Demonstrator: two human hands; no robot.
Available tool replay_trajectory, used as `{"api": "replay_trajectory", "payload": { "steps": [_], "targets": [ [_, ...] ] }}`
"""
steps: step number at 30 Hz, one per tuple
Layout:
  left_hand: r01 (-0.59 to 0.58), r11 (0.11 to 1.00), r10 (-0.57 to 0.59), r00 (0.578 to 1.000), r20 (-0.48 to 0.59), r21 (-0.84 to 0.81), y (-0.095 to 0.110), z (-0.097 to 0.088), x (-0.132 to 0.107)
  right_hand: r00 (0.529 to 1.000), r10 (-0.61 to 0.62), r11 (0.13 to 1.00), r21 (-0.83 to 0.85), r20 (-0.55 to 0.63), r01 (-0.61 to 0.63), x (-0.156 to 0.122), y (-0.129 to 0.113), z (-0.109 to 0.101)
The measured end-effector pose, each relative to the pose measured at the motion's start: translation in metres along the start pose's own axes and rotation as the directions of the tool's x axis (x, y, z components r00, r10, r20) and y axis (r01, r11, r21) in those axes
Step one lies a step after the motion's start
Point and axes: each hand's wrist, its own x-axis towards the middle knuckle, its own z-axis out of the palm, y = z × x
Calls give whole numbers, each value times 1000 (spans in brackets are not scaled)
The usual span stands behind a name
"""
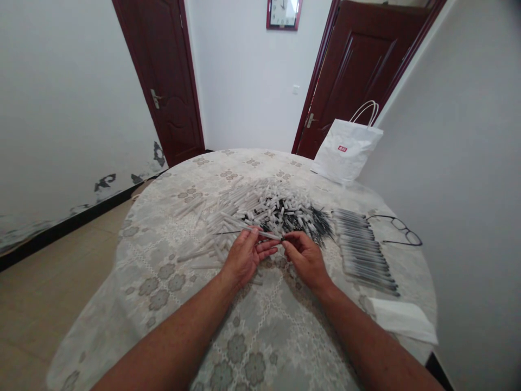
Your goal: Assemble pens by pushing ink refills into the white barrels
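Observation:
My left hand (244, 259) holds a translucent white pen barrel (269, 235) between thumb and fingers, its other fingers lying half open beneath. A thin black rod (228, 233), which looks like a pen refill, sticks out to the left of this hand; whether the hand grips it I cannot tell. At the barrel's right end, my right hand (307, 260) pinches a small dark part with thumb and forefinger. Just beyond both hands spreads a heap of loose white barrels (232, 203), short white pieces (299, 198) and black pieces (321, 222).
Right of the heap lies a neat row of pens (362, 250) with dark ends. Eyeglasses (401, 231) and a folded white paper (402, 320) are farther right. A white paper bag (348, 152) stands at the back right of the round table with its patterned tablecloth (163, 326).

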Motion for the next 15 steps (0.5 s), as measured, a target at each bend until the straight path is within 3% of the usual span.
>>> {"api": "replay_trajectory", "payload": {
  "steps": [3,15],
  "targets": [
    [0,1000,0,1000,5,3,-1,0,0,1000,29,998,57,4,-29,0,2,1],
    [6,1000,-6,1000,9,25,0,2,-1,997,-72,994,-80,-26,70,0,0,0]
  ]
}}
